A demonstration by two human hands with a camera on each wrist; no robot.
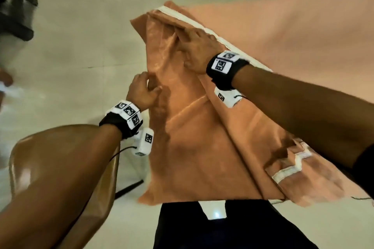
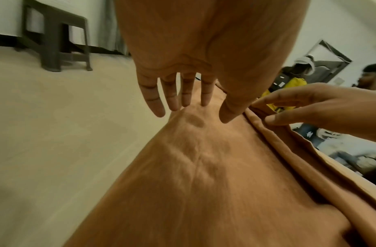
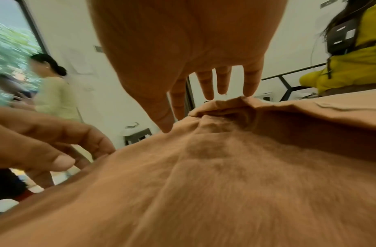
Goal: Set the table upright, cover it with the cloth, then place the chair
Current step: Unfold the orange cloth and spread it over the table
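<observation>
Cloth [image 1: 194, 147], an orange-brown sheet with a white hem, lies draped over a surface [image 1: 303, 32] whose top is the same pale orange, running from the near centre to the far right. The sheet is bunched and folded, with wrinkles gathered at its far end and one corner hanging down at the near left.

The left hand [image 1: 142, 92] sits at the left edge of the sheet. In the left wrist view its fingers [image 2: 172, 100] are straight and slightly spread, fingertips touching the wrinkled fabric. The right hand [image 1: 194, 50] lies farther away, palm down on a raised fold, fingers extended and slightly apart, tips touching the bunched fabric.

A brown chair [image 1: 60, 168] stands at the near left, just beside the hanging sheet, partly hidden by the left forearm. A dark stool [image 1: 16, 12] stands on the pale floor [image 1: 81, 46] at the far left. Other people [image 3: 53, 93] stand in the blurred background.
</observation>
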